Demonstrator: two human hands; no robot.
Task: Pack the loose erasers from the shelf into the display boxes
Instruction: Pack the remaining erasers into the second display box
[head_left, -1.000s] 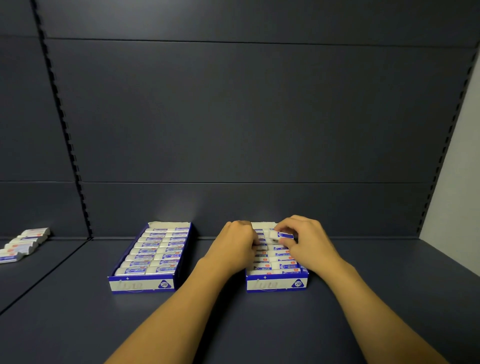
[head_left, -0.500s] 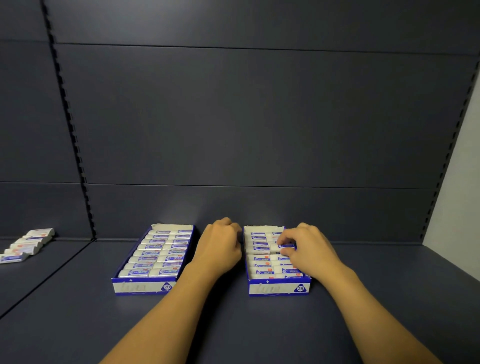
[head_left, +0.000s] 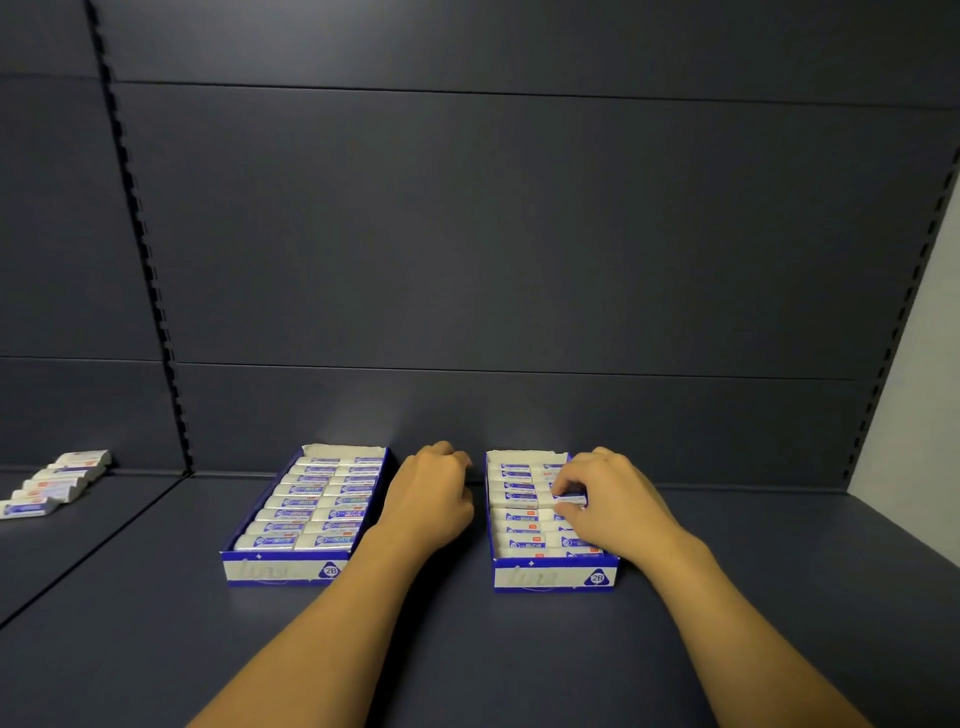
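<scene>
Reaching in from the near edge of the dark shelf (head_left: 519, 649), both forearms end at two display boxes. The right hand (head_left: 618, 499) lies over the right box (head_left: 555, 576), fingers pinching an eraser (head_left: 570, 499) among its rows. The left hand (head_left: 431, 499), curled shut on nothing visible, rests between it and the full left box (head_left: 280, 571). Loose erasers (head_left: 52, 486) lie far left.

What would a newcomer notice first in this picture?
Two blue-and-white display boxes stand side by side on the dark shelf: the left box packed full, the right box under the right hand, which presses an eraser into it. More loose erasers lie far left.
</scene>
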